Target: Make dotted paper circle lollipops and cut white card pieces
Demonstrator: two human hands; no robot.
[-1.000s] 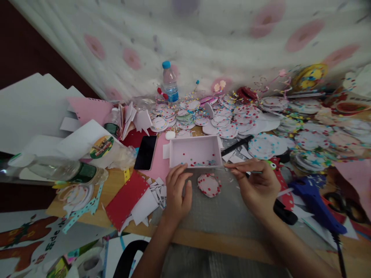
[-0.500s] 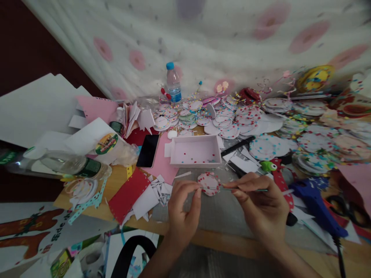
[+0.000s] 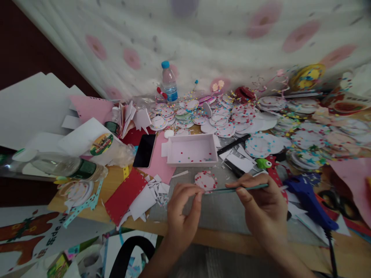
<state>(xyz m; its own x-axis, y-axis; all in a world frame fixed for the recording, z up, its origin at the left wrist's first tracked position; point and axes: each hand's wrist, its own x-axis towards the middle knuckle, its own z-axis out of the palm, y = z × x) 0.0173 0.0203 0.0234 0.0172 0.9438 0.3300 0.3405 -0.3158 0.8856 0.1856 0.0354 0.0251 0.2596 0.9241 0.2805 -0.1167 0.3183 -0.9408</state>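
Pale curtain fabric [image 3: 203, 46] hangs behind a wooden worktop [image 3: 220, 235]. Near its front edge, the right hand [image 3: 265, 210] is clamped on a slim teal tool [image 3: 259, 186] pointing towards the left hand [image 3: 184, 214], whose thumb and finger pinch together at the tip; whether they grip anything small, I cannot tell. Just beyond the tool, a round piece [image 3: 205, 180] dotted with red lies on a grey mat [image 3: 228, 212]. Behind it sits an open white box [image 3: 193, 150] with coloured bits inside. A black phone [image 3: 144, 150] lies left of the box, a blue glue gun [image 3: 311, 200] towards the front right corner, and decorated discs [image 3: 222, 119] crowd the rear edge.
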